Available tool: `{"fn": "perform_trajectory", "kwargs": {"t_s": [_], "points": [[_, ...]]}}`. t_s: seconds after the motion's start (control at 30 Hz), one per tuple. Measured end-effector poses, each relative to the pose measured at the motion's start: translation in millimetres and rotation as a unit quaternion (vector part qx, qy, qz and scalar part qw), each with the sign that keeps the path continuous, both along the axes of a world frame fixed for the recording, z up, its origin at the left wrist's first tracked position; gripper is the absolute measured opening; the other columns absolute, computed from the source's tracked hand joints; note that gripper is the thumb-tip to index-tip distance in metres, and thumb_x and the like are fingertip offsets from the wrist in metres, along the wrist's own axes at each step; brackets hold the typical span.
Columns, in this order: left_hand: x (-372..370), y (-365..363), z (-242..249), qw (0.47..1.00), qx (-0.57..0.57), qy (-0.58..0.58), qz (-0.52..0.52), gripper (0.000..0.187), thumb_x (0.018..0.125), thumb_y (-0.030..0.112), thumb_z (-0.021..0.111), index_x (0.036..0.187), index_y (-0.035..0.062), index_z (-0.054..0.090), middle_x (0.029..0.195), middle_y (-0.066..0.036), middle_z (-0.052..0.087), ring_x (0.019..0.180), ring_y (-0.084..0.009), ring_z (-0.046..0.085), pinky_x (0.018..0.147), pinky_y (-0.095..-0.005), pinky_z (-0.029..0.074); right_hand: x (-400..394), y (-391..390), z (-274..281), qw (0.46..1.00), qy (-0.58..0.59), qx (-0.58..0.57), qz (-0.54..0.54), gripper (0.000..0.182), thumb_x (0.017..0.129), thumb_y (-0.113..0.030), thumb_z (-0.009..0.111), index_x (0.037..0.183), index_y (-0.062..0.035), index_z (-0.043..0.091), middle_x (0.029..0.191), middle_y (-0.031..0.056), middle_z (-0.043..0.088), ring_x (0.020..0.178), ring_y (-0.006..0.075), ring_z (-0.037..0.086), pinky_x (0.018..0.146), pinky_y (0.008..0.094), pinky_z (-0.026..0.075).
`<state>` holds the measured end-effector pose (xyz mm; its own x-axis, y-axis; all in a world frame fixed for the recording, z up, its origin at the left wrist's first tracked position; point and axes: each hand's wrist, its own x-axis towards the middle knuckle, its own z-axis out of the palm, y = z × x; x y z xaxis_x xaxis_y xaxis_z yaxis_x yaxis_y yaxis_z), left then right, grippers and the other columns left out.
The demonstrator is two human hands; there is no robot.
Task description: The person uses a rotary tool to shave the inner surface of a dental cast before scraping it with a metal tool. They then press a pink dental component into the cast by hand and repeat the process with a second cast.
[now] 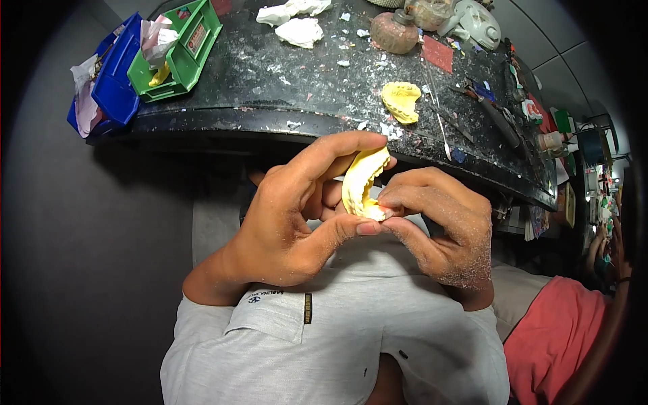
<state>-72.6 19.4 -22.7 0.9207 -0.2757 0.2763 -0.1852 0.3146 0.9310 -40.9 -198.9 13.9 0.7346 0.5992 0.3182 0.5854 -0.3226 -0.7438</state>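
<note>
My left hand (297,202) grips a yellow plaster dental cast (358,183) by its ends, between the thumb below and the fingers above. The cast is curved and stands on its side, its toothed inner edge facing right. The thumb and index finger of my right hand (439,223) pinch at the lower end of the cast, on a small pinkish-white piece (386,212) that is mostly hidden by the fingertips. White dust coats the back of that hand. A second yellow dental cast (401,102) lies on the bench just beyond my hands.
The black bench (270,91) is strewn with white and pink crumbs. A blue bin (118,77) and a green bin (192,57) stand at left. A thin metal tool (440,121) lies right of the second cast. Behind are a pinkish jar (395,32) and white scraps (299,32).
</note>
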Motion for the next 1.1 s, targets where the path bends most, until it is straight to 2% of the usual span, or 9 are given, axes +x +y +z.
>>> {"fn": "perform_trajectory", "kwargs": {"t_s": [0.07,0.13,0.17,0.23,0.27,0.33,0.63,1.1], "points": [[0.4,-1.1,-0.5,1.000,-0.010,0.020,-0.007,0.069,0.087,-0.008,0.072,0.149,-0.0114,0.042,0.141,-0.031,0.058,0.130,-0.0302,0.063,0.112,-0.0405,0.052,0.6,-2.0,-1.3,1.000,0.024,0.000,0.004,0.020,0.084,-0.004,0.083,0.101,0.0007,0.073,0.098,0.0149,0.073,0.086,0.0239,0.074,0.075,0.0341,0.059],[0.7,-2.6,-3.3,1.000,-0.009,0.018,0.003,0.068,0.088,-0.008,0.071,0.149,-0.0112,0.042,0.141,-0.030,0.059,0.124,-0.0270,0.067,0.098,-0.0325,0.060,0.3,-2.8,-4.6,0.999,0.030,0.010,-0.001,0.020,0.084,-0.004,0.083,0.102,0.0008,0.073,0.098,0.0152,0.073,0.086,0.0238,0.074,0.075,0.0339,0.059],[0.2,-2.5,-0.7,1.000,-0.008,0.017,0.002,0.068,0.088,-0.008,0.071,0.149,-0.0112,0.042,0.141,-0.030,0.059,0.124,-0.0270,0.067,0.098,-0.0325,0.060,0.1,-3.0,-6.1,0.999,0.039,0.018,-0.003,0.021,0.084,-0.004,0.083,0.102,0.0008,0.073,0.098,0.0155,0.073,0.085,0.0236,0.075,0.075,0.0338,0.059],[-0.5,-1.7,6.0,0.998,0.005,0.055,0.006,0.069,0.088,-0.006,0.073,0.149,-0.0105,0.042,0.140,-0.030,0.060,0.116,-0.0232,0.071,0.076,-0.0222,0.062,0.1,-3.3,-7.2,0.999,0.039,0.021,-0.006,0.021,0.084,-0.004,0.083,0.101,0.0009,0.074,0.098,0.0156,0.073,0.085,0.0237,0.075,0.074,0.0337,0.058],[-0.2,-2.5,4.7,0.998,0.006,0.054,0.005,0.069,0.088,-0.006,0.073,0.149,-0.0105,0.042,0.140,-0.030,0.060,0.116,-0.0232,0.071,0.076,-0.0222,0.062,0.5,-3.3,-7.7,0.999,0.040,0.022,-0.009,0.021,0.083,-0.004,0.083,0.101,0.0009,0.074,0.097,0.0158,0.074,0.084,0.0238,0.075,0.074,0.0337,0.058],[0.7,-4.6,0.4,0.998,-0.007,0.051,0.023,0.070,0.088,-0.004,0.076,0.149,-0.0100,0.043,0.139,-0.029,0.061,0.107,-0.0190,0.073,0.059,-0.0162,0.056,1.7,-3.1,-10.2,0.999,0.040,0.025,-0.011,0.020,0.084,-0.004,0.083,0.101,0.0011,0.075,0.097,0.0156,0.074,0.084,0.0237,0.075,0.074,0.0336,0.058],[1.5,-3.4,2.1,0.997,-0.018,0.071,0.025,0.070,0.088,0.000,0.078,0.148,-0.0109,0.045,0.136,-0.029,0.063,0.097,-0.0158,0.074,0.057,-0.0171,0.055,3.6,-2.3,-11.6,0.999,0.028,0.028,-0.008,0.018,0.084,-0.003,0.083,0.099,0.0014,0.075,0.095,0.0150,0.075,0.083,0.0222,0.075,0.072,0.0330,0.058],[0.7,-1.8,3.4,0.995,-0.030,0.098,0.019,0.071,0.089,0.004,0.080,0.148,-0.0110,0.045,0.135,-0.028,0.064,0.096,-0.0159,0.074,0.055,-0.0174,0.056,5.1,-4.2,-11.5,1.000,0.018,0.021,0.008,0.021,0.085,-0.006,0.084,0.103,0.0005,0.076,0.098,0.0147,0.075,0.086,0.0209,0.075,0.073,0.0327,0.059]]}}
